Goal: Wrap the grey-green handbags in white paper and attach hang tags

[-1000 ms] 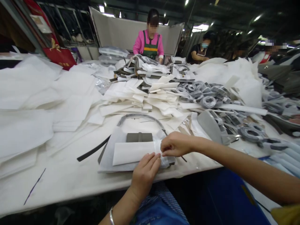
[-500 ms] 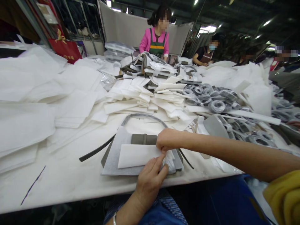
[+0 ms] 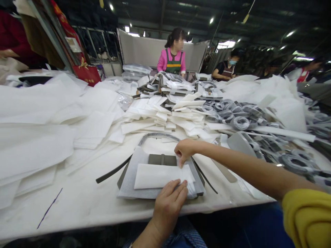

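Observation:
A grey handbag (image 3: 126, 187) wrapped in thin pale sheeting lies flat before me, its wrapped handle (image 3: 152, 134) arching away from me. Across its front rests a white foam sheet (image 3: 155, 176), just below a dark grey strap panel (image 3: 156, 159). My left hand (image 3: 169, 199) lies with outstretched fingers on the sheet's lower right part and the crumpled film there. Above it, my right hand (image 3: 185, 151) is curled closed, one fingertip pressing down at the sheet's upper right edge. Whatever is inside its fingers is hidden. Dark straps (image 3: 113, 170) stick out on both sides of the bag.
Piled white foam pieces (image 3: 155, 115) lie beyond the bag, with wrapped bags (image 3: 176, 82) behind them. Large white sheets (image 3: 33, 144) cover the left. Rolled wrapped straps (image 3: 240, 122) heap up at right. A co-worker in pink (image 3: 172, 62) stands across the table.
My right hand has lifted slightly away from my left, and their fingertips are now apart. The left fingers have drawn back and lie flatter. The view has tilted up a little.

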`<control>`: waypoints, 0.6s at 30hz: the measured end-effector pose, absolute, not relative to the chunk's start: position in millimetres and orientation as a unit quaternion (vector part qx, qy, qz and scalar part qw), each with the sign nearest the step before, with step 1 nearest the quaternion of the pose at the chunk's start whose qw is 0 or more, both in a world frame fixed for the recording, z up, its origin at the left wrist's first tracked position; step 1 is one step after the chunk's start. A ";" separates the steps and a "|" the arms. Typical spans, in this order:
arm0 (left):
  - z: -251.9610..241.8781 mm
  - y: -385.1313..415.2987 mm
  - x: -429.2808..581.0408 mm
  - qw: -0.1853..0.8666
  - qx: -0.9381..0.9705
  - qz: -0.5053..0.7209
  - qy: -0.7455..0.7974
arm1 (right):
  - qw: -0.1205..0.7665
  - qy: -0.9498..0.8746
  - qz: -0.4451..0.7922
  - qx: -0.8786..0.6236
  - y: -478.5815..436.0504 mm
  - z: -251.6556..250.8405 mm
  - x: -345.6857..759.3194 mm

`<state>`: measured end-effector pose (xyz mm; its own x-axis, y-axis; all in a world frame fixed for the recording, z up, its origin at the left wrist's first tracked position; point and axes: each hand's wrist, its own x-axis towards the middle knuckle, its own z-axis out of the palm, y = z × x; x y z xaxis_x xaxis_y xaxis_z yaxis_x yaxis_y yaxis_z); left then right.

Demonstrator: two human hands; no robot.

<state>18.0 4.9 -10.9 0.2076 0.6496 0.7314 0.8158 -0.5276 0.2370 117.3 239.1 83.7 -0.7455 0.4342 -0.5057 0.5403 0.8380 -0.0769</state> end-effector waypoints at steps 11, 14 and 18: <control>-12.9 7.1 19.0 0.143 -0.765 -0.417 -0.470 | 0.082 0.938 -0.099 0.322 212.2 81.8 147.1; -22.4 10.0 16.9 0.174 -0.766 -0.417 -0.458 | 0.081 0.943 -0.106 0.304 184.5 66.1 154.3; -43.6 20.3 9.3 0.246 -0.784 -0.389 -0.416 | 0.067 0.924 -0.150 0.344 186.3 51.4 150.4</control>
<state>9.3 20.3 -43.6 0.3508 0.4616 0.8148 0.8439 -0.5329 -0.0615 150.4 186.3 51.4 -0.7540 0.6165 -0.2268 0.6566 0.7181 -0.2307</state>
